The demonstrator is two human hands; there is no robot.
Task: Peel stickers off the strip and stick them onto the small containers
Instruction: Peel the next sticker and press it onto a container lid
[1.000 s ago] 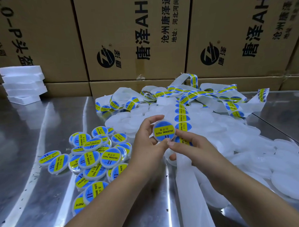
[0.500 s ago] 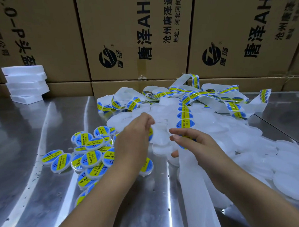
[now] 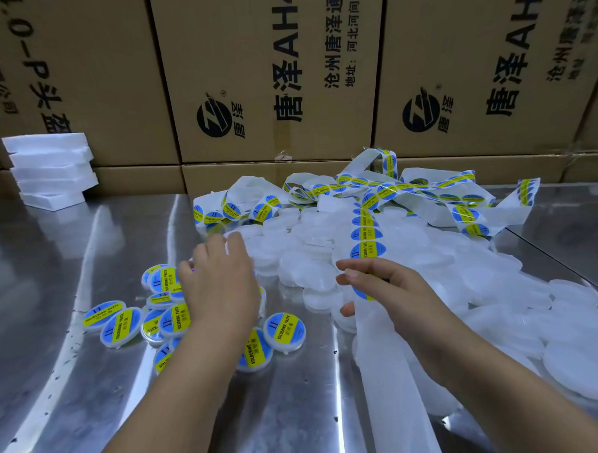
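Left hand (image 3: 221,291): centre left of the frame, above the labelled containers (image 3: 284,331); fingers loosely apart, nothing in them that I can see, tips at the edge of the blank containers (image 3: 306,274).
Right hand (image 3: 393,290): centre right, fingers on top and thumb beneath, clamped on the strip (image 3: 366,230).
Strip: runs from the tangle at upper right down through my grip; bare backing trails to the bottom edge.
Risk, pick: the blanks lie heaped, so I may lift two or nudge some among the finished ones.
Risk, pull: the tangle could snag and crease a sticker (image 3: 368,250).
Risk, placing: a sticker under my fingers may catch on skin.
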